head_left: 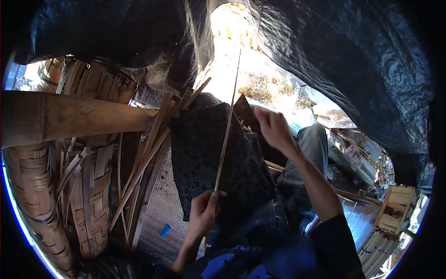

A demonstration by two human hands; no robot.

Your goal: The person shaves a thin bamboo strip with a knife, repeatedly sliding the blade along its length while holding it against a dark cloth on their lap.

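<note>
My left hand (203, 211) grips the lower end of a long thin bamboo strip (227, 125) that runs upward toward the bright opening. My right hand (272, 128) is higher and to the right of the strip, fingers curled around a dark blade-like tool (244, 111) near a dark patterned cloth (209, 153) draped over my lap. The blade's full shape is hidden behind the cloth and hand.
A thick bamboo pole (69, 116) crosses at left above woven bamboo baskets (88, 204). Loose bamboo slats (148, 153) lean beside the cloth. A black plastic sheet (353, 60) hangs overhead. A small wooden box (395, 207) stands at right. A blue scrap (165, 229) lies on the ground.
</note>
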